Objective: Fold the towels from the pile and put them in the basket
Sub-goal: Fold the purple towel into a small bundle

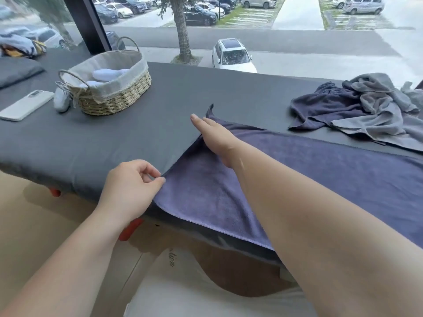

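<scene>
Left grip (130, 188) pinches purple towel (201, 197) corner; right grip (215, 138) released, flat on edge (pull taut, square edges before folding)

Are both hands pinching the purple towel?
No: the left hand pinches the purple towel; the right hand lies flat on it, fingers straight.

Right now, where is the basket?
In the head view the wicker basket sits far left on the grey table, near a white phone, opposite the towel pile at right.
</scene>
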A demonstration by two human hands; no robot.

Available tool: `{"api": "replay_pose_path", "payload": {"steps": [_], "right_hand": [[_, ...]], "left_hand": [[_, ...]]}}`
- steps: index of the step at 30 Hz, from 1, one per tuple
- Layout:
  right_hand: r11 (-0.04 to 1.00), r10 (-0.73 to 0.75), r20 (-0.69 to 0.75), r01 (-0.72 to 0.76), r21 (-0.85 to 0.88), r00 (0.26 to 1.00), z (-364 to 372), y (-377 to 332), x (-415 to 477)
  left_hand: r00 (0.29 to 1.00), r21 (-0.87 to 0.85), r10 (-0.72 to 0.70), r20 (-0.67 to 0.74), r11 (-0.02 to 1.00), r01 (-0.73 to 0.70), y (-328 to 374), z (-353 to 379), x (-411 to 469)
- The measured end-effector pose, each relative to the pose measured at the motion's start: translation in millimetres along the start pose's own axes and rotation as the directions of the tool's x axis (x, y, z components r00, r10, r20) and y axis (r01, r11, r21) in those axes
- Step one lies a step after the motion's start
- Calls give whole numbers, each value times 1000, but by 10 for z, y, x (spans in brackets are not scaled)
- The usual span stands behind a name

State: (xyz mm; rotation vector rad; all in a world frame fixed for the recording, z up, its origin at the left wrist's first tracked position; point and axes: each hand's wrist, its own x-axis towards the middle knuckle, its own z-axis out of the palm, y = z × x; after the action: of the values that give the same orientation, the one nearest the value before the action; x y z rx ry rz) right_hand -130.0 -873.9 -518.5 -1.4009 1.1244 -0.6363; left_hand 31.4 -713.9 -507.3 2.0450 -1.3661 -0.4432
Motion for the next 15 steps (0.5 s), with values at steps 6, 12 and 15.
{"api": "replay_pose_path", "payload": {"steps": [6,12,15], "right_hand": [[964,-60,-135,92,248,989,-316,20,-172],[931,-163,-313,251,265,936,-1032,89,-822],[909,-140,-381,271,318,914,-1443,235,-1133]], "left_hand": [[973,-120,201,117,975,-187,514,142,-261],[877,-238,398,269,910,-340,1144,615,-581],[811,-261,486,326,871,-416,1403,934,-759]]}}
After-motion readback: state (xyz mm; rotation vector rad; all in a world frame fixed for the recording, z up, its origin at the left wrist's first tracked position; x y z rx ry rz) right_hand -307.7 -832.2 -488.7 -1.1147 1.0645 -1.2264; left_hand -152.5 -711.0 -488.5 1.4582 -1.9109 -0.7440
